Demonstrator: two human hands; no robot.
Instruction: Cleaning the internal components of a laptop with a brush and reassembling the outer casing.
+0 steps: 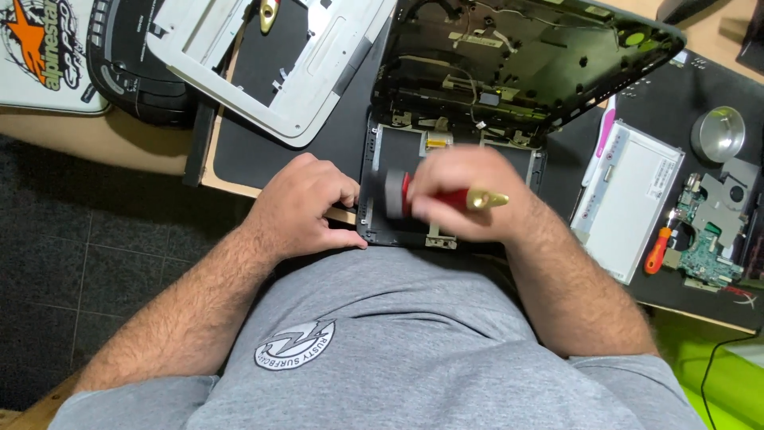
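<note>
Gripping a red-handled screwdriver [446, 199] (blurred), the right hand [465, 191] works over the opened laptop base [382, 135]; the left hand [306, 207] pinches its corner.

Left hand [306, 199] steadies the laptop base [374, 159]; right hand [461, 195] grips a red-handled screwdriver [446, 199].

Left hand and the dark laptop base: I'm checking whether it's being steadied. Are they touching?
Touching. The head view shows the left hand with its fingertips pressed against the left edge of the dark laptop base, no gap between them.
</note>
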